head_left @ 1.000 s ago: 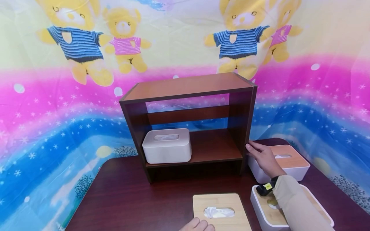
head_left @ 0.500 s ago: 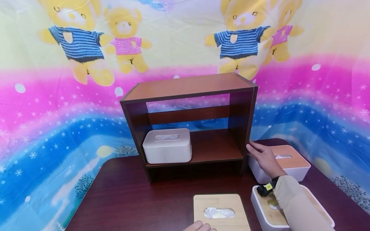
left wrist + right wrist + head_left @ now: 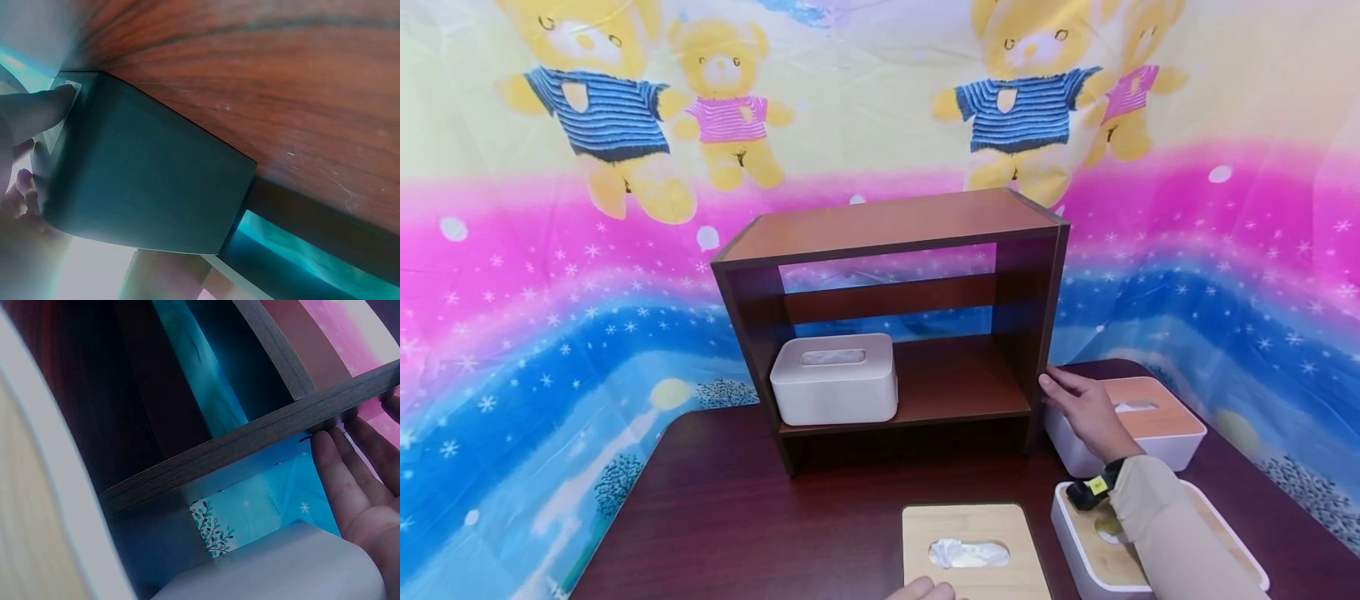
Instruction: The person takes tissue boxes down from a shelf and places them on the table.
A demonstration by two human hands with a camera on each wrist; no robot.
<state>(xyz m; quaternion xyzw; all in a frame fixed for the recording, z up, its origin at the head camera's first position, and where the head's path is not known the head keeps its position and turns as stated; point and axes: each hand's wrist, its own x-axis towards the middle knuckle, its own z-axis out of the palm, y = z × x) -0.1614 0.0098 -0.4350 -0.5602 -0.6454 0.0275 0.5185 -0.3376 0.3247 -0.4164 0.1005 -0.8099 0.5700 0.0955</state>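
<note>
My left hand (image 3: 929,590) shows only at the bottom edge of the head view, at the near left of a tissue box (image 3: 1022,542) with a pale wooden lid and tissue in its slot. In the left wrist view this box (image 3: 144,169) has dark sides; the thumb (image 3: 47,106) lies on one end and the fingers curl round another side. My right hand (image 3: 1086,412) touches the outer right side of a brown two-level shelf (image 3: 887,229), its fingers (image 3: 340,469) extended. A white tissue box (image 3: 835,396) stands at the left on the shelf board.
Right of the shelf stands a white tissue box (image 3: 1165,417) with an orange-toned wooden lid. Nearer lies another white-sided tissue box (image 3: 1075,533) with a wooden lid, beneath my right forearm. A printed bear cloth (image 3: 850,100) hangs behind the dark red table (image 3: 700,517).
My left hand has slipped slightly down and right in the head view, showing less of its fingers. My right hand stays at the shelf's side, and the boxes keep their places.
</note>
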